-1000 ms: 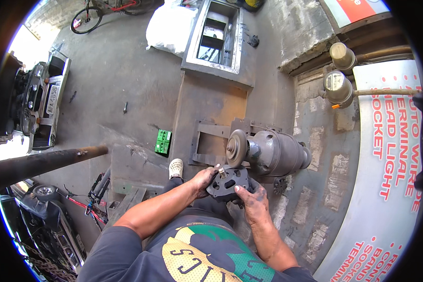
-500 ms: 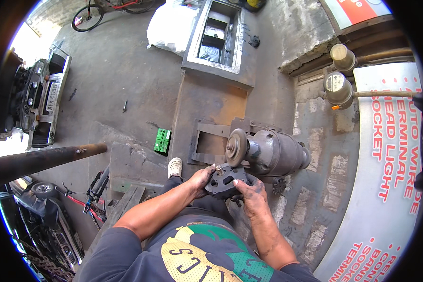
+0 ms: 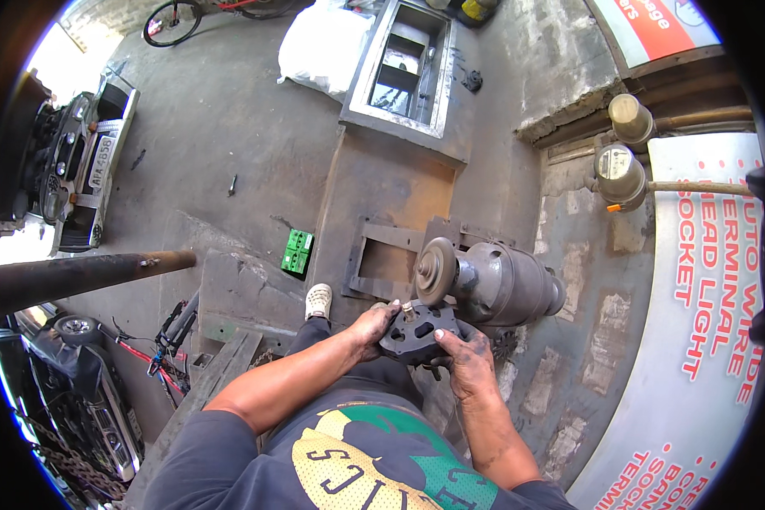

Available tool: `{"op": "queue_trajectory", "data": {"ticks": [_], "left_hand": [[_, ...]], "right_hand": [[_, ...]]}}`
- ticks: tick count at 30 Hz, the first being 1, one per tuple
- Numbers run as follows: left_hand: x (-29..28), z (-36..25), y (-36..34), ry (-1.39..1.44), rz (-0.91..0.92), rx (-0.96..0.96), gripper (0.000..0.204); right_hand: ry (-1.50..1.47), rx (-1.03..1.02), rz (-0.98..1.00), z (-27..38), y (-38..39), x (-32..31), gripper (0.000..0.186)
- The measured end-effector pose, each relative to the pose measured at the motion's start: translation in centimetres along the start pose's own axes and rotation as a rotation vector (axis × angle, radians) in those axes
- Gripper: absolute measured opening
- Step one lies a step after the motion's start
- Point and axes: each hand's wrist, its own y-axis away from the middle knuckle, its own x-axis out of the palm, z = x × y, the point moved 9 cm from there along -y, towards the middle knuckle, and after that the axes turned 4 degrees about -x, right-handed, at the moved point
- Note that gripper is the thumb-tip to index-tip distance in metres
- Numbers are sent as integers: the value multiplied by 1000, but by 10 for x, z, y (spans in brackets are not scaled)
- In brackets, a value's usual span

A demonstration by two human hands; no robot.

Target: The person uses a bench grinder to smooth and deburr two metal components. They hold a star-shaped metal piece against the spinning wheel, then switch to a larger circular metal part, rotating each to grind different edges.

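Between my two hands is a dark, slotted metal housing, like an alternator end cover [image 3: 418, 337], with a short brassy shaft standing out of its face. My left hand [image 3: 376, 328] grips its left edge with the fingers closed. My right hand [image 3: 467, 353] holds the right side, thumb on the face and the other fingers partly hidden beneath. Just beyond the housing is the round wheel [image 3: 434, 270] of a grey electric motor [image 3: 506, 285]. The housing's far edge comes close below the wheel; I cannot tell whether they touch.
The motor stands beside a metal frame [image 3: 387, 263] on a rusty-brown bench top [image 3: 391, 183]. A green battery [image 3: 297, 252] lies left of my shoe [image 3: 318, 302]. A dark pole [image 3: 93, 279] juts in from the left. A large printed sign [image 3: 705, 255] and meters [image 3: 620, 174] line the right.
The view has shifted slightly, so the surroundings sit a little further right. Both hands keep hold of the housing, which has moved slightly right.
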Motion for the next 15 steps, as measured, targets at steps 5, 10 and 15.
{"op": "queue_trajectory", "data": {"ticks": [5, 10, 15], "left_hand": [[2, -3, 21, 53, -17, 4, 44], [-1, -1, 22, 25, -50, -23, 47], [1, 1, 21, 51, -38, 56, 48]], "right_hand": [[47, 43, 11, -9, -11, 1, 34], [-3, 52, 27, -3, -16, 9, 28], [58, 75, 64, -13, -16, -1, 31]]}}
